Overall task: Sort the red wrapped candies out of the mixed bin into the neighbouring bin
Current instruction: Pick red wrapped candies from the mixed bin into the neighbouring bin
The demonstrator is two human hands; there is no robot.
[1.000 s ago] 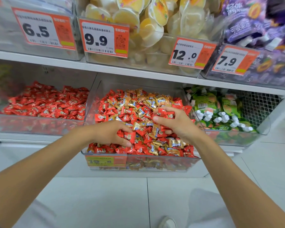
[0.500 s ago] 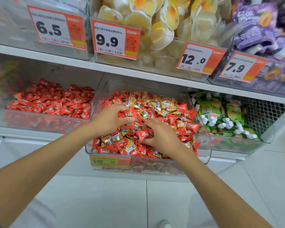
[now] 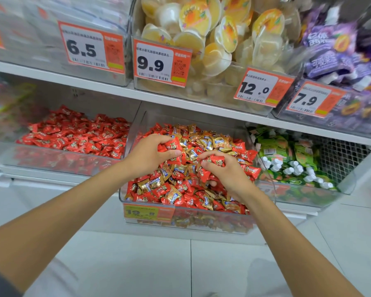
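Since half a second ago: both hands lifted slightly off the heap, each now gripping red wrapped candies. Left hand: fingers curled around a red candy at the upper left of the mixed bin. Right hand: fingers closed on a cluster of red candies above the bin's middle. Mixed bin: clear plastic, holding red and gold wrapped candies, yellow price tag on its front. Neighbouring bin, left: red candies only. Right bin: green packets. Upper shelf: jelly cups, purple pouches.
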